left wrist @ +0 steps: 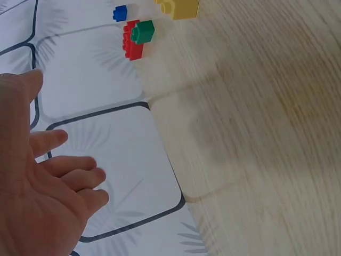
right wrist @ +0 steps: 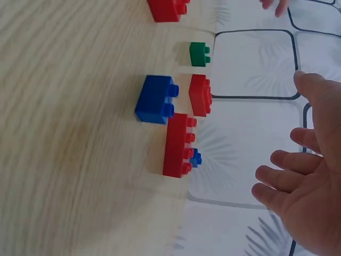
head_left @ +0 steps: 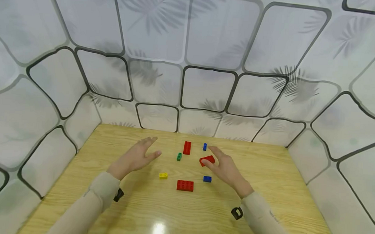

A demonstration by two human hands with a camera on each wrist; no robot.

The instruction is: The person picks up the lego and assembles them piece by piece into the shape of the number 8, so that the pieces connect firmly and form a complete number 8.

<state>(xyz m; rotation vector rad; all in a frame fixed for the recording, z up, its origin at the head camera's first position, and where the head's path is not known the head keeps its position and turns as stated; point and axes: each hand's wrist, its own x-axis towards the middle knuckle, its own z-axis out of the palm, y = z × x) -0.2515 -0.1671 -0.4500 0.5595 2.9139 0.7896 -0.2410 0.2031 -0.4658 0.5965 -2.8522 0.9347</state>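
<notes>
Toy building bricks lie spread over the wooden table. My left hand (head_left: 136,157) hovers left of them, fingers extended and thumb apart, holding nothing. The green brick (head_left: 179,157) and the yellow brick (head_left: 163,175) are nearest to it. On the other side my right hand (head_left: 225,167) is held in the air with its fingers relaxed, also without anything in it. Its thumb overlaps a red brick (head_left: 208,159) in the head view. One blue brick (head_left: 204,147) lies beyond its fingertips, another blue brick (head_left: 207,179) nearer me. Two more red bricks are a far one (head_left: 187,148) and a near one (head_left: 185,185).
Patterned white panels (head_left: 208,89) with dark outlines and leaf prints enclose the wooden table (head_left: 157,211) at the back and both sides. A dark band (head_left: 118,195) sits at my left wrist, another dark band (head_left: 237,213) at my right.
</notes>
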